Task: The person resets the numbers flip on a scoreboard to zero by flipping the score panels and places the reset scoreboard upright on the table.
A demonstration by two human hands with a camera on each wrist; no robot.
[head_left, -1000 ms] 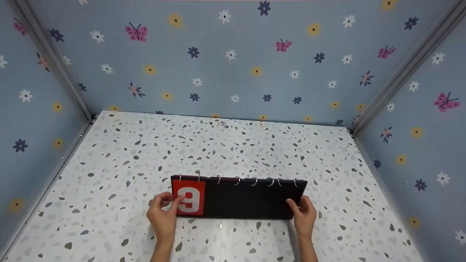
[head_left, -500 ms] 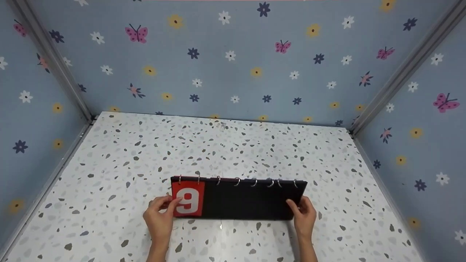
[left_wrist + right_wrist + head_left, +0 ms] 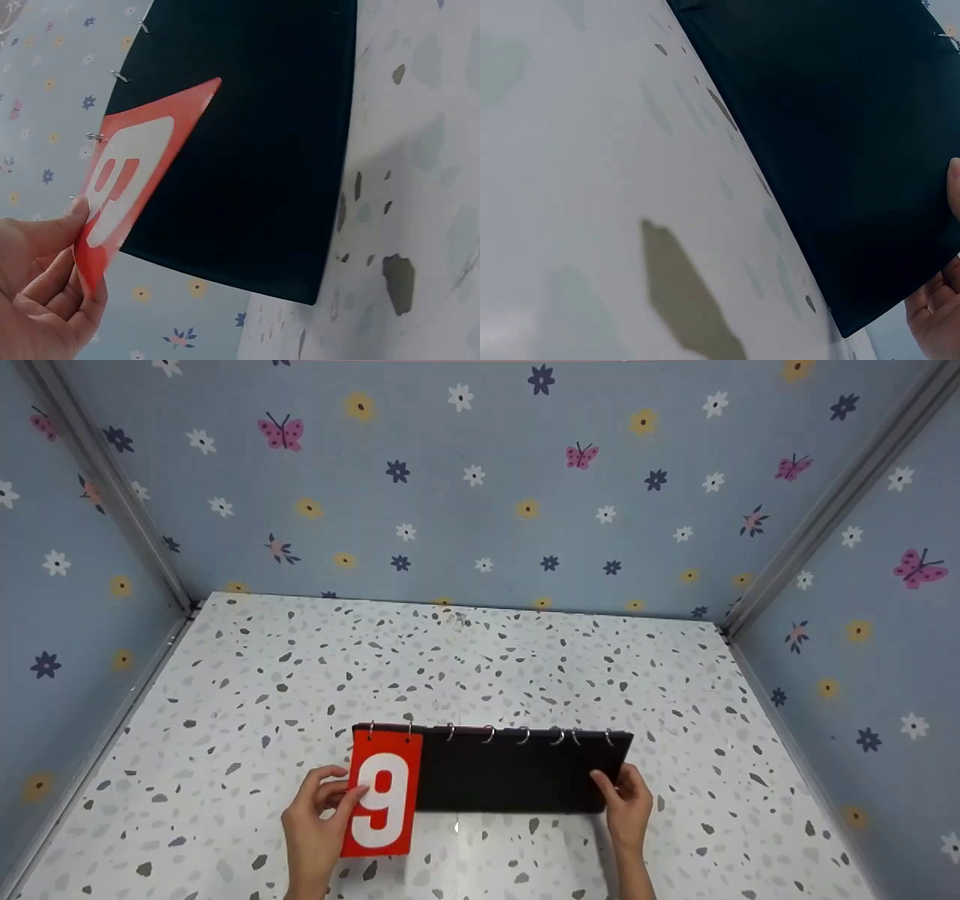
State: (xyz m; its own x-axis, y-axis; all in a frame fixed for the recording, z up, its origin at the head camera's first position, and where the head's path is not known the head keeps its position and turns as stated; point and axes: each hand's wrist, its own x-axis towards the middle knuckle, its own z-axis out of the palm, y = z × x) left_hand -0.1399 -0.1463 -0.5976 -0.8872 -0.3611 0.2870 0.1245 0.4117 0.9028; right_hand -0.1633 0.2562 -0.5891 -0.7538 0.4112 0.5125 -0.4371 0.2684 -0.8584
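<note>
A black flip scoreboard (image 3: 510,772) stands leaning on the table, with several silver rings along its top edge. From the two leftmost rings hangs a red card (image 3: 379,840) bearing a white 9. My left hand (image 3: 315,817) pinches the card's left edge between thumb and fingers. In the left wrist view the card (image 3: 142,161) is lifted off the black board (image 3: 247,180), tilted outward. At the scoreboard's right end, my right hand (image 3: 628,806) grips the side edge, thumb on the front. The right wrist view shows the board's lower corner (image 3: 840,247) by the fingers.
A white speckled table (image 3: 480,667) spreads beneath and behind the scoreboard. Blue panels (image 3: 480,510) printed with flowers and butterflies rise at the back and both sides. Grey metal posts (image 3: 832,495) mark the corners.
My left hand has drawn the red card toward me and slightly left, away from the board, so its lower end now reaches below the board's bottom edge. The right hand stays put.
</note>
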